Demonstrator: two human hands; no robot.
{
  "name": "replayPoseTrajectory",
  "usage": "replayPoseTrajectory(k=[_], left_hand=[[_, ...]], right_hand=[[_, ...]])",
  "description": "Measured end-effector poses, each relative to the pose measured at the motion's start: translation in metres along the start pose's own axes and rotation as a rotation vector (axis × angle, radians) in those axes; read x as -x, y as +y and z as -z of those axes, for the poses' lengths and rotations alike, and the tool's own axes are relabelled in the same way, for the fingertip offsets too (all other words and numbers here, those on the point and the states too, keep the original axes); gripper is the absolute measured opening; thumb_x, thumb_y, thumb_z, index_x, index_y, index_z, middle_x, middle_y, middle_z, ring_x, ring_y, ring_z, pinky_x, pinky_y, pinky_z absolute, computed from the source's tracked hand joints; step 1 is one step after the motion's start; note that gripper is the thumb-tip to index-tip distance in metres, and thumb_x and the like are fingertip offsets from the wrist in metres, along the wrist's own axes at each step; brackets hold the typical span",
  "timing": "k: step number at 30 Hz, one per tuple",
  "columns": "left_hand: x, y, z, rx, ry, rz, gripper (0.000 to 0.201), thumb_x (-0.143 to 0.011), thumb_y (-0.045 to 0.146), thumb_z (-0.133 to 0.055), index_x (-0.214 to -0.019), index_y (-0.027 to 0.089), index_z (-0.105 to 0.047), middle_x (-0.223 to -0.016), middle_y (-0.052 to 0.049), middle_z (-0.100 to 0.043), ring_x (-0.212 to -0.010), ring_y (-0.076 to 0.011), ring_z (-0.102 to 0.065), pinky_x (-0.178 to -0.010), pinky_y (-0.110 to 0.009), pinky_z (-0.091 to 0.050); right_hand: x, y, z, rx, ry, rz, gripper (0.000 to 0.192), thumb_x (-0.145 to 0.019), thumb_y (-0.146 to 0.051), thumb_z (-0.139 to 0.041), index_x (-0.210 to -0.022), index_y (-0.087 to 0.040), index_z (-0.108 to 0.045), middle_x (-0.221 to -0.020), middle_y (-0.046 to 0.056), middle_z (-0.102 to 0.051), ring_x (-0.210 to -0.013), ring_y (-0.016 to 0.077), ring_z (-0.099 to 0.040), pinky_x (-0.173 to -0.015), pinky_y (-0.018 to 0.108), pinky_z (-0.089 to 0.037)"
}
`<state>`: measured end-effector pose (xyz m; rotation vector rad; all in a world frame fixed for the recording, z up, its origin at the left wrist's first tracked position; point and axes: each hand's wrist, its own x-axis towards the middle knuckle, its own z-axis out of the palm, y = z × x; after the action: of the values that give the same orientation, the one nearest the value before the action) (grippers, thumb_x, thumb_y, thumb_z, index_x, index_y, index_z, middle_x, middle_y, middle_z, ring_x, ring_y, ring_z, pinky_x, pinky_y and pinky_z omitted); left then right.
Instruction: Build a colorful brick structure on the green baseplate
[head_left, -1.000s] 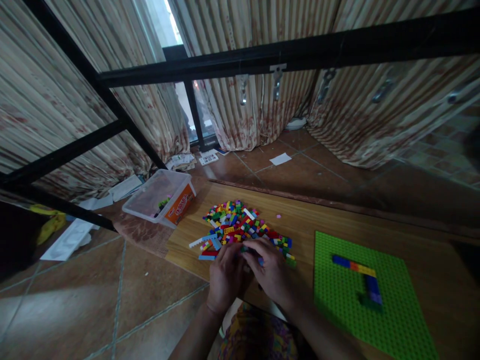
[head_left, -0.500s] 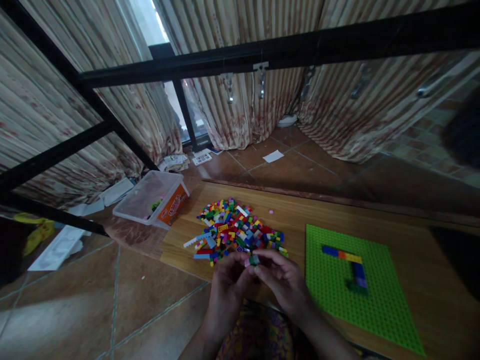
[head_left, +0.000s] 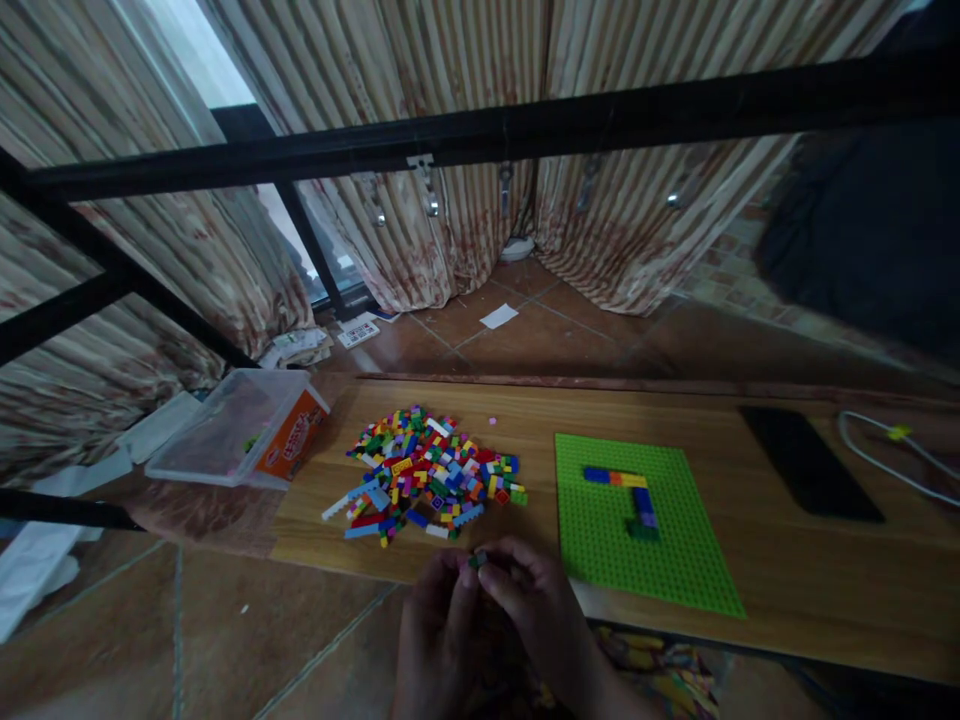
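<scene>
My left hand [head_left: 433, 612] and my right hand [head_left: 538, 602] meet at the table's near edge, fingertips pinched together. Between them is a small dark green toy brick [head_left: 478, 561], partly covered by the fingers; a bit of pink shows beside it. Just beyond the hands lies a loose pile of colourful toy bricks [head_left: 442, 470]. To the right, a bright green baseplate [head_left: 600, 560] carries a hook-shaped row of bricks [head_left: 643, 500] in blue, orange, yellow, purple and dark green.
A clear plastic box [head_left: 225, 425] with an orange label stands left of the pile. Right of the baseplate lie a black flat device [head_left: 810, 462] and a white cable [head_left: 862, 445]. A dark metal bar [head_left: 480, 140] crosses above the wooden table [head_left: 510, 400]. Curtains [head_left: 450, 60] hang behind.
The view has turned to the right, bringing the black device and cable into sight. Both hands have drawn slightly back from the pile, still pinching the small brick.
</scene>
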<state>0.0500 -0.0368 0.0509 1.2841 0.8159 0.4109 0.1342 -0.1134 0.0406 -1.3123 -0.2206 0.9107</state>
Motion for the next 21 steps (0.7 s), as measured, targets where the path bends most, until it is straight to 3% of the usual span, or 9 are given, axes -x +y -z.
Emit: replayPoseTrajectory(k=[9,15,18,21], left_hand=[[0.002,0.005,-0.004,0.086,-0.031,0.061,0.028,-0.080,0.042,-0.066,-0.090,0.016,-0.064,-0.074,-0.002,-0.065,-0.070,-0.0138,-0.059,-0.063,-0.022,-0.045],[-0.001,0.007,-0.006,0.235,-0.133,0.164,0.028,-0.084,0.042,-0.062,-0.093,0.015,-0.063,-0.064,0.000,-0.061,-0.058,-0.0117,-0.056,-0.055,-0.022,-0.043],[-0.004,0.010,-0.005,0.319,-0.175,0.201,0.026,-0.083,0.040,-0.064,-0.083,0.014,-0.062,-0.062,0.000,-0.061,-0.055,-0.0108,-0.056,-0.053,-0.021,-0.041],[-0.006,0.011,-0.004,0.428,-0.137,0.269,0.026,-0.079,0.038,-0.068,-0.077,0.014,-0.059,-0.059,0.001,-0.059,-0.050,-0.0082,-0.052,-0.051,-0.020,-0.039]], right_hand=[[0.007,-0.010,0.007,-0.134,0.005,-0.057,0.027,-0.074,-0.045,-0.072,-0.082,-0.020,-0.069,-0.074,0.001,-0.066,-0.071,0.0166,-0.061,-0.068,0.027,-0.048],[0.006,-0.016,0.008,-0.380,-0.065,-0.129,0.032,-0.078,-0.052,-0.061,-0.095,-0.025,-0.062,-0.068,0.001,-0.063,-0.055,0.0164,-0.057,-0.049,0.028,-0.045],[0.005,-0.019,0.009,-0.372,-0.073,-0.104,0.032,-0.080,-0.052,-0.058,-0.092,-0.022,-0.061,-0.068,0.001,-0.063,-0.052,0.0144,-0.055,-0.045,0.025,-0.042],[0.004,-0.019,0.011,-0.229,-0.090,-0.047,0.031,-0.079,-0.047,-0.065,-0.095,-0.020,-0.063,-0.066,-0.002,-0.060,-0.049,0.0099,-0.052,-0.044,0.021,-0.039]])
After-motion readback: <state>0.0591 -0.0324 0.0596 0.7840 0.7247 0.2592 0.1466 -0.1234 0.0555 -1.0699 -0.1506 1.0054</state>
